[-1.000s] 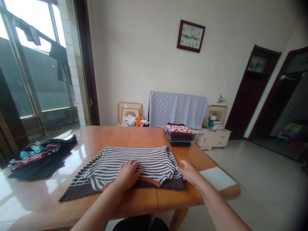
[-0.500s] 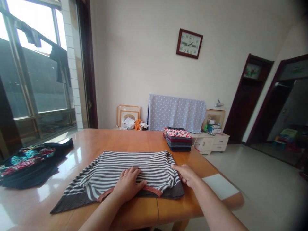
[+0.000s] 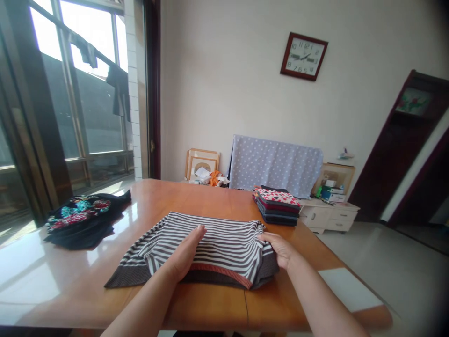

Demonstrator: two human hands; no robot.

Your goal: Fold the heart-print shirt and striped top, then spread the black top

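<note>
My right grip [image 3: 278, 245] looks clamped on the bunched sleeve side of the striped sweater [image 3: 228, 234], thumb side uppermost; some of its fingers are hidden under the cloth, so I can't see how firm the hold is. My left grip [image 3: 189, 250] holds nothing: the hand stands on edge over the middle of the sweater, fingers straight and side by side, and I can't tell from here whether it presses the cloth or hovers just above.

The sweater lies spread near the table's [image 3: 196, 201] near edge, its rust-coloured collar [image 3: 224, 269] toward me and one dark cuff [image 3: 128, 276] reaching out to the left. On the table's right side, farther off, sits a folded pile [image 3: 278, 213]; a dark patterned garment [image 3: 84, 222] lies rumpled by the left edge, and a white sheet [image 3: 351, 288] lies at the near right corner.

I judge the step in hand to be turning in the right sleeve. To my eye, the next move calls for a light, level pull there, with the body of the sweater kept flat.
</note>
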